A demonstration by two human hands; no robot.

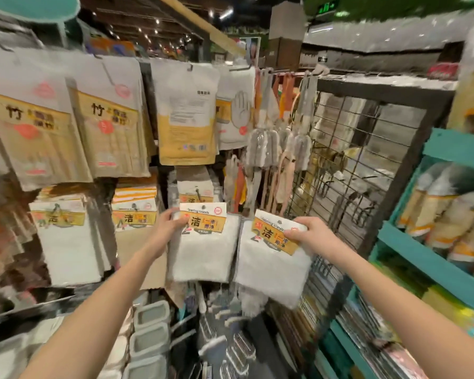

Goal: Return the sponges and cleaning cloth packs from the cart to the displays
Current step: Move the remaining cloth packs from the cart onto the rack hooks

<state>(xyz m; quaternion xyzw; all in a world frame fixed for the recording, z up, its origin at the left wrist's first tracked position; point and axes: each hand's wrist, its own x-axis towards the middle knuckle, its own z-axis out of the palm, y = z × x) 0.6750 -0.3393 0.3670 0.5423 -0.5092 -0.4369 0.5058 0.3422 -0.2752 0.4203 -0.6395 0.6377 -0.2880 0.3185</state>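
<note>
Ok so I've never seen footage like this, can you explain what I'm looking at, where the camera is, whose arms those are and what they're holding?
There is no machine here. The single picture comes from a wide-angle camera worn on a person's head, looking forward and down, so the two bare arms are the wearer's own. The left hand grips one white cleaning cloth pack by its orange header card; the right hand pinches the card of a second cloth pack. Both are held up before a store display where similar packs hang on hooks. To the right stand a black wire grid panel and a teal shelf of wrapped goods. The picture's edges are blurred, so small print is unreadable.
</note>
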